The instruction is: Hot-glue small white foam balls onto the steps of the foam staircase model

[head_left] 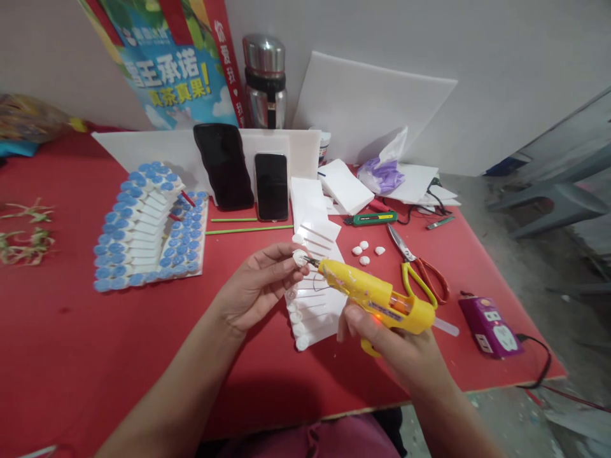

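Between thumb and fingers, my left hand [260, 283] pinches a small white round piece [300, 257]. My right hand [389, 340] is wrapped round a yellow hot glue gun [367, 286] with an orange light glowing on its side. The gun's metal nozzle meets the white piece, or comes very close to it. Below them lies a white stepped card piece [317, 318], its left edge lined with similar white rounds. Several loose white pieces [365, 261] sit to the right of the nozzle. A clear glue stick [446, 327] shows behind the gun.
Scissors [410, 254] and a green cutter [371, 218] lie to the right, near a purple box [491, 327] with a cable. At left stands a stepped model [147, 229] with blue-topped rounds. Two phones [272, 186] lean against a white board [305, 149]; a steel flask [265, 79] stands behind.
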A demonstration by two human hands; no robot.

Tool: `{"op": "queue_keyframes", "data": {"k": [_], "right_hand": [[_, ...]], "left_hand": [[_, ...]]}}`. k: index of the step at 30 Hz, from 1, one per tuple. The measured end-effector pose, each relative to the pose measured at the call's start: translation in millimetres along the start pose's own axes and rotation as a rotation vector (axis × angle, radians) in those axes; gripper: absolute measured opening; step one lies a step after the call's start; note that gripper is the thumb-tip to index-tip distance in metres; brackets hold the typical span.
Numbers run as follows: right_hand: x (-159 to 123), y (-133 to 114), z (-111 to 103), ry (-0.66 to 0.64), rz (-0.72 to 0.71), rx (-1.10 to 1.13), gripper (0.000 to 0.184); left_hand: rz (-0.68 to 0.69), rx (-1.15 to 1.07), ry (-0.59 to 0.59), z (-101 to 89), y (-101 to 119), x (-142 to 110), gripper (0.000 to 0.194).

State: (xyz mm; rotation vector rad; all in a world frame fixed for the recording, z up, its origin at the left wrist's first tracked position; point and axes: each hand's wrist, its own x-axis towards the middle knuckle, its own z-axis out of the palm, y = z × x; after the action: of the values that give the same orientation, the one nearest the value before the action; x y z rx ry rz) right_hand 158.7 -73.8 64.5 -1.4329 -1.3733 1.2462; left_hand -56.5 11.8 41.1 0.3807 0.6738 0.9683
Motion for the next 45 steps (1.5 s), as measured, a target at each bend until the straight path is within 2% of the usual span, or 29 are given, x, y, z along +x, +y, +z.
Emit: {"op": "queue_keyframes", "data": {"k": [11,17,22,29,37,45], "right_hand": [[3.0,3.2,-1.0,0.008,-0.004,0.091,0.029],[3.0,1.7,-0.6,0.02,-0.014,0.095,0.029],[0.9,2.0,-2.0,0.014,-0.026,0.089,0.029],[2.5,-2.7,-4.9,-0.058,-0.013,0.136,0.027],[-1.7,-6.4,-1.5,-0.028,0.052,0.174,0.032],[-0.5,-8.6,-3.4,-0.025,0.057,0.069,0.046]], "left_hand": [[-0.056,0.033,-0.003,1.7,-0.4,-0.1,0.034],[-0.031,-0.014,0.003,-2.3,-0.7,1.4,0.036],[-0.013,-0.033,-0.038,-3.0,-1.4,1.3,0.034],[-0.032,-0.007,-0.032,-3.2,-2.6,2.2,0.034],[-0.043,0.006,-0.024,-4.9,-3.5,2.7,0.033],[-0.048,0.013,-0.027,-6.4,-4.4,3.2,0.032]]}}
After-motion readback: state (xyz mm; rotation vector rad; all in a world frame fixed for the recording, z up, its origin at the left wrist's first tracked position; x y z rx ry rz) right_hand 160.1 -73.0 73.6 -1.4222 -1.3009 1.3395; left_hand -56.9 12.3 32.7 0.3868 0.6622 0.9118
